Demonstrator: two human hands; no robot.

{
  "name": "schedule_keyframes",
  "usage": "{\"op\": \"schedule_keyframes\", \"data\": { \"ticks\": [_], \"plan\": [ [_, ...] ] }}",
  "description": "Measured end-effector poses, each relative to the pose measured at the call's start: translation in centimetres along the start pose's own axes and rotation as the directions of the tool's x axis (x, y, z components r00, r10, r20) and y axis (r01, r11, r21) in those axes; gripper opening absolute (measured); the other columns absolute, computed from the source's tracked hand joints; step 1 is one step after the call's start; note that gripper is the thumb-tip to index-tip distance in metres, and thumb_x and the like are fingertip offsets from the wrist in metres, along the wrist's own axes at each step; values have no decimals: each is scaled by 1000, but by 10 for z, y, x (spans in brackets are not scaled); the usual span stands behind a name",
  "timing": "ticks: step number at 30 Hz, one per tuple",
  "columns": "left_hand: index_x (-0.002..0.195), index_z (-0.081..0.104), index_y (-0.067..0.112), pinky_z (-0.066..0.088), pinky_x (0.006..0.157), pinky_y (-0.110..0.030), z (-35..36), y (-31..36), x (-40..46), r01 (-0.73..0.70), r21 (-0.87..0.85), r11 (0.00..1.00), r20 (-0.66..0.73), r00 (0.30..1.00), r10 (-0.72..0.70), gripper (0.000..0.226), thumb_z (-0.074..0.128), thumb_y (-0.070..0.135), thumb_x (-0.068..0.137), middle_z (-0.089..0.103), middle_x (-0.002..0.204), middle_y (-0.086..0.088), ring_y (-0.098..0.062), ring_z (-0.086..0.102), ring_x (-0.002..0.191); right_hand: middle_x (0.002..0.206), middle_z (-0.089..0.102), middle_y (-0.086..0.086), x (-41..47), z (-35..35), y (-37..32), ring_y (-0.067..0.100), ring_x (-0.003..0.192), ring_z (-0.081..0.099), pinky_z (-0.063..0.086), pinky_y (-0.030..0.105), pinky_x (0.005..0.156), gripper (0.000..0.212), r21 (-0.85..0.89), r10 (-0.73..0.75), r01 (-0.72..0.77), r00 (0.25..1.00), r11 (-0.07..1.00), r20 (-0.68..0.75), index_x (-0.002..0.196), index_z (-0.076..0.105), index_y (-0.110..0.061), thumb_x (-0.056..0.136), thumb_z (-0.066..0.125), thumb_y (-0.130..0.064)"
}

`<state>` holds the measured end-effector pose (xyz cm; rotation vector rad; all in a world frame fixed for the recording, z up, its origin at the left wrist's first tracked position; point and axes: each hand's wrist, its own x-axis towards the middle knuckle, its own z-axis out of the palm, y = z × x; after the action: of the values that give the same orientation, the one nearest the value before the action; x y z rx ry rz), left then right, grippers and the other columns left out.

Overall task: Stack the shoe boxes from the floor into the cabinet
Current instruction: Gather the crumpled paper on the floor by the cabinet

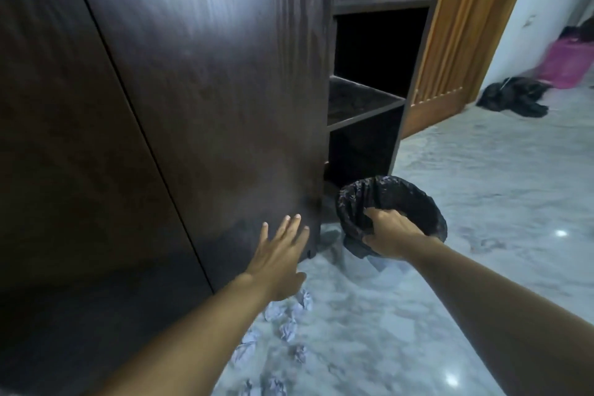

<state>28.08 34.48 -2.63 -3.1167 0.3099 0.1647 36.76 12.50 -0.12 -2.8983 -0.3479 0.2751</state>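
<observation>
A dark brown wooden cabinet (199,80) fills the left and centre; its open section on the right shows dark shelves (360,103) with nothing visible on them. No shoe boxes are in view. My left hand (279,257) is open with fingers spread, flat against the lower corner of the cabinet door. My right hand (390,231) grips the near rim of a small bin lined with a black plastic bag (401,202), which stands on the floor just in front of the open shelves.
Several crumpled paper balls (289,328) lie on the grey marble floor near my left arm. An orange-brown wooden door (450,51) stands right of the cabinet. Beyond it lie a dark cloth heap (514,96) and a pink container (569,64).
</observation>
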Motion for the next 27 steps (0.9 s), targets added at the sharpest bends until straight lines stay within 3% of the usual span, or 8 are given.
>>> {"op": "schedule_keyframes", "data": {
  "ticks": [3, 8, 13, 21, 27],
  "plan": [
    [154, 1, 15, -5, 118, -53, 21, 29, 33, -39, -80, 996, 70, 997, 44, 80, 51, 27, 93, -13, 162, -5, -21, -13, 149, 124, 61, 12, 7, 32, 44, 34, 113, 57, 48, 41, 93, 43, -18, 58, -58, 998, 998, 14, 128, 50, -17, 85, 55, -19],
    [154, 0, 15, -1, 119, -54, 52, 65, 79, -84, -147, 986, 93, 991, 98, 78, 49, 25, 94, -12, 163, -3, -19, -11, 149, 132, 56, 7, 21, 78, 86, 29, 128, 45, 34, 45, 108, 55, -130, 75, -78, 997, 988, -33, 142, 40, -22, 90, 57, -17],
    [154, -4, 17, -2, 119, -50, 74, 84, 102, -88, -181, 980, 61, 993, 100, 80, 49, 25, 95, -16, 162, -2, -19, -12, 149, 121, 55, 5, 29, 98, 90, 29, 117, 46, 40, 49, 98, 53, -116, 99, -118, 983, 986, -156, 133, 47, -22, 85, 54, 0],
    [154, -6, 16, -8, 119, -48, 105, 82, 69, -105, -87, 991, 40, 993, 109, 81, 47, 27, 94, -16, 162, -3, -20, -15, 149, 119, 53, 0, -15, 130, 76, 27, 114, 46, 35, 53, 100, 46, -52, 85, -96, 978, 994, -188, 127, 47, -24, 87, 54, -3],
    [155, 1, 17, -8, 119, -43, 103, 88, 25, -15, -36, 999, 73, 997, 18, 78, 47, 26, 93, -10, 163, -1, -16, -11, 149, 121, 52, 2, -44, 134, 64, 29, 118, 44, 28, 60, 104, 47, -12, 12, -14, 988, 1000, -153, 127, 47, -23, 85, 52, -2]
  ]
}}
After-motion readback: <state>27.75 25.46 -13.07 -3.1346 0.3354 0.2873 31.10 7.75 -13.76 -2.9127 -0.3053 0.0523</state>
